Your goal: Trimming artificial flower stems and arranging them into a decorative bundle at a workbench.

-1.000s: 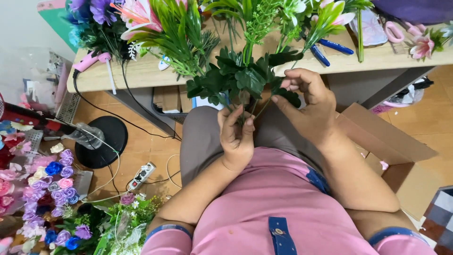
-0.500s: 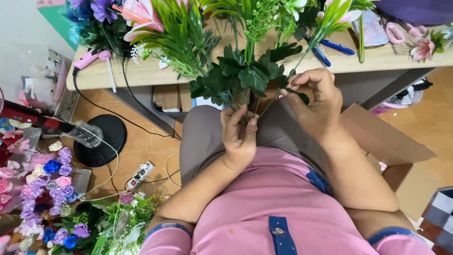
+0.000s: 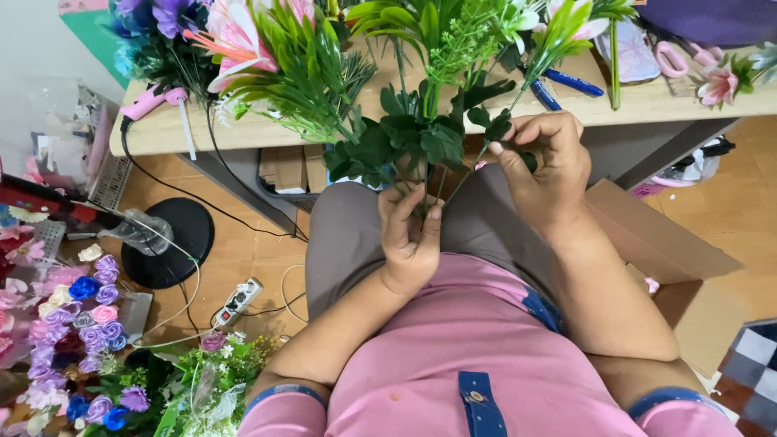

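Spanning the upper part of the view, a long wooden table [image 3: 647, 103] is seen from above, with the person seated at its near edge. One brown cardboard box [image 3: 647, 243] lies open on the floor off the table's right end.

A bunch of artificial greenery [image 3: 421, 137] is held upright over the lap, just below the near edge of the table; its stems run downward toward the body and its dark leaves spread upward in front of the edge. The stems are gripped by the left hand [image 3: 410, 235], which is closed around them at the base of the bunch. The right hand [image 3: 544, 166] is raised higher and to the right, its fingers curled and pinched on one thin green stem [image 3: 518, 101] at the bunch's right side; that stem slants up and away toward the table. The right hand is thus the nearer one to this stem.

Near the table's left corner one pink glue gun [image 3: 154, 101] is laid, and toward the right end one blue pen [image 3: 573, 81].
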